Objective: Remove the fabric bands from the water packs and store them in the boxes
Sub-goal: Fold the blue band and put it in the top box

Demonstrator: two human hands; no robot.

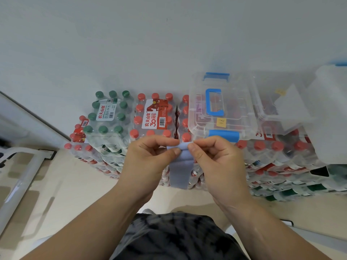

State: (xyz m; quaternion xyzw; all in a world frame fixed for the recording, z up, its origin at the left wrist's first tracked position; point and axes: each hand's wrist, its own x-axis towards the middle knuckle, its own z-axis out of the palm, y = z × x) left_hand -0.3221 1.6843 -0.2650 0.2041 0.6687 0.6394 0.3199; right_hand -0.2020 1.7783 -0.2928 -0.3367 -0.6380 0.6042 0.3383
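Currently one blue fabric band (181, 166) is pinched at its top edge by left hand (150, 158) and right hand (216, 158), hung clear of the water packs (155, 117), likely for folding. Two clear boxes are counted: lidded box (223, 107), open box (277, 102).

Pale blue fabric band (180, 166); clear box (223, 107), blue latches; red-capped pack (155, 114), green-capped pack (108, 113); dark mottled shorts (178, 239).
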